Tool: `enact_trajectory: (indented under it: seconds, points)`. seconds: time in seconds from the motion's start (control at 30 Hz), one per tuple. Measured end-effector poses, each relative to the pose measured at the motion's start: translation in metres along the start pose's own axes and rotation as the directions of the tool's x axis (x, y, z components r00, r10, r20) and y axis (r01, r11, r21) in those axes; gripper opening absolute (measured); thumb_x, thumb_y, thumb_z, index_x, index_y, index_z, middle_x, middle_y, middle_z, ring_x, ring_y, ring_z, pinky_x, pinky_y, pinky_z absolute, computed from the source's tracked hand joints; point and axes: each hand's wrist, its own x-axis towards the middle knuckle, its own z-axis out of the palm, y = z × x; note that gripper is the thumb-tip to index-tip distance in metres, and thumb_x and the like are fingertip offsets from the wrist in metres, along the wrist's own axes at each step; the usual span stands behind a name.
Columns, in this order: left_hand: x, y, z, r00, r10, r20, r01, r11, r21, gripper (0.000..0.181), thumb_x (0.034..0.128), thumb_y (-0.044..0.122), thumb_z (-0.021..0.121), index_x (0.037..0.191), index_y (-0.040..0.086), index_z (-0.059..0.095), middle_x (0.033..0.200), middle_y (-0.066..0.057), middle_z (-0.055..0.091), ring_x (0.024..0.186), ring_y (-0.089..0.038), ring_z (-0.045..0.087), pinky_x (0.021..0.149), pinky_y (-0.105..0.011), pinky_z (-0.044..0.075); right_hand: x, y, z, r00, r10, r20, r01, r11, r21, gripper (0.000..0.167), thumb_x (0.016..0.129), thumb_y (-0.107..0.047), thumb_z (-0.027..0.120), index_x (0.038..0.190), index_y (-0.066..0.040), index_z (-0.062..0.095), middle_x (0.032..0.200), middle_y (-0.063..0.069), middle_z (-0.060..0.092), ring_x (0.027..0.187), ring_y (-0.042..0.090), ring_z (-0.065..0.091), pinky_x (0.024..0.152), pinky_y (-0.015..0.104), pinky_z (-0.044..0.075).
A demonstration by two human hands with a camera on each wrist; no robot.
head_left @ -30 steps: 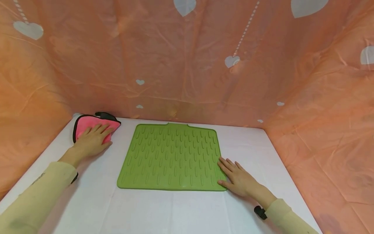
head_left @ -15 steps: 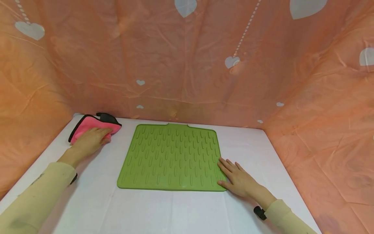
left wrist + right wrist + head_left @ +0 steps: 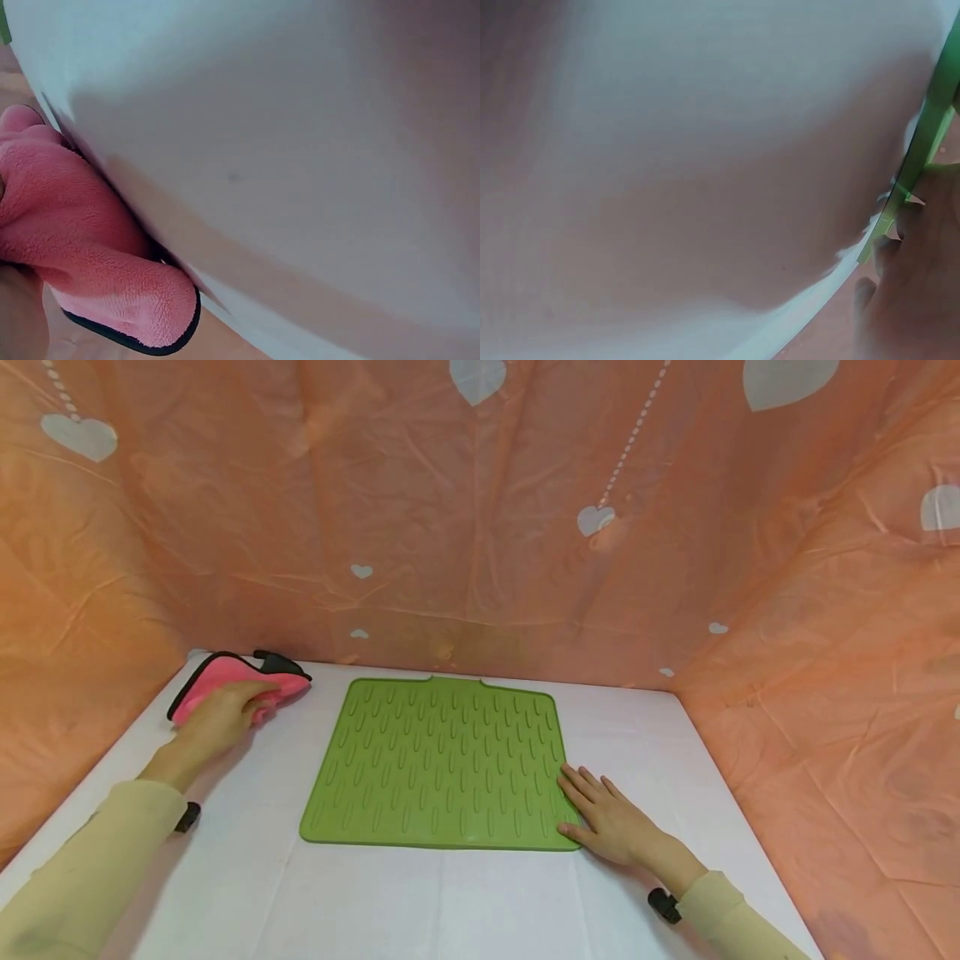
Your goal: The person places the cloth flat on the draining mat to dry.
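Note:
At the far left of the table, in the head view, my left hand (image 3: 217, 718) grips a pink fleecy cloth (image 3: 225, 672) with black edging. The fingers are curled and bunch the cloth up; the fingertips are mostly hidden. In the left wrist view the bunched cloth (image 3: 90, 225) hangs in folds at the left, its trimmed corner low. A green ridged silicone mat (image 3: 435, 760) lies flat in the middle of the table. My right hand (image 3: 611, 818) rests with straight, spread fingers on its right edge. The right wrist view shows the mat's edge (image 3: 922, 142) at the fingers.
A white cloth covers the table (image 3: 375, 902). Orange sheeting (image 3: 480, 527) with pale hearts closes off the back and both sides. The pink cloth lies close to the back left corner. A small black device (image 3: 664, 906) sits at my right wrist.
My left hand has gone from lying flat on the pink cloth to curling its fingers and bunching it. The cloth's left corner has shifted slightly left. My right hand and the mat stay put.

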Motion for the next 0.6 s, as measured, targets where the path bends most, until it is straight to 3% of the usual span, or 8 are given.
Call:
enact_trajectory:
  seconds: [0.13,0.27,0.33,0.43,0.53,0.6]
  points:
    - [-0.004,0.002,-0.004,0.992,0.035,-0.123,-0.037,0.999,-0.013,0.032,0.1005,-0.006,0.058,0.132,-0.003,0.065,0.120,-0.022,0.070,0.104,-0.034,0.063,0.088,-0.036,0.048,0.000,0.000,-0.001,1.000,0.000,0.006,0.001,1.000,-0.002,0.077,0.106,-0.048,0.054,0.160,0.002,0.034,0.169,0.018,0.026,0.154,0.043,0.026,0.121,0.064,0.024]
    - [-0.004,0.005,-0.006,0.961,0.095,-0.261,-0.100,0.995,-0.009,0.033,0.0970,-0.010,0.062,0.127,0.000,0.069,0.111,-0.018,0.073,0.096,-0.022,0.065,0.084,-0.010,0.041,0.000,-0.001,-0.001,1.000,-0.003,0.009,0.003,1.000,0.003,0.077,0.106,-0.048,0.054,0.160,0.002,0.034,0.169,0.019,0.026,0.154,0.043,0.026,0.121,0.064,0.024]
    - [-0.003,0.008,-0.007,0.940,0.111,-0.323,-0.120,0.993,-0.008,0.030,0.0961,-0.008,0.066,0.124,0.002,0.071,0.106,-0.016,0.075,0.091,-0.016,0.064,0.082,-0.005,0.036,0.000,0.000,-0.001,1.000,-0.003,0.008,0.003,1.000,0.006,0.077,0.106,-0.049,0.054,0.160,0.002,0.034,0.169,0.019,0.026,0.154,0.043,0.026,0.121,0.064,0.024]
    - [0.001,0.014,-0.010,0.902,0.121,-0.415,-0.135,0.991,-0.004,0.028,0.0942,-0.005,0.071,0.120,0.004,0.074,0.107,-0.016,0.075,0.095,-0.021,0.066,0.086,-0.011,0.039,0.000,0.000,-0.001,1.000,-0.001,0.007,0.001,1.000,0.010,0.077,0.106,-0.049,0.053,0.160,0.002,0.034,0.169,0.018,0.026,0.154,0.043,0.026,0.121,0.064,0.024]
    - [0.007,0.024,-0.013,0.851,0.151,-0.503,-0.171,0.985,0.006,0.026,0.0903,-0.003,0.077,0.116,0.003,0.076,0.109,-0.019,0.075,0.100,-0.038,0.067,0.088,-0.013,0.039,0.000,0.000,-0.001,1.000,0.003,0.007,-0.003,1.000,0.018,0.077,0.106,-0.049,0.054,0.160,0.002,0.033,0.169,0.018,0.026,0.154,0.043,0.025,0.121,0.064,0.024]
    - [0.011,0.032,-0.016,0.819,0.167,-0.550,-0.201,0.980,-0.002,0.027,0.0868,-0.005,0.079,0.113,0.002,0.077,0.108,-0.020,0.075,0.100,-0.038,0.068,0.088,-0.005,0.035,0.000,-0.001,-0.001,1.000,0.003,0.008,-0.003,1.000,0.020,0.077,0.106,-0.049,0.054,0.160,0.002,0.033,0.169,0.018,0.026,0.154,0.043,0.026,0.121,0.064,0.024]
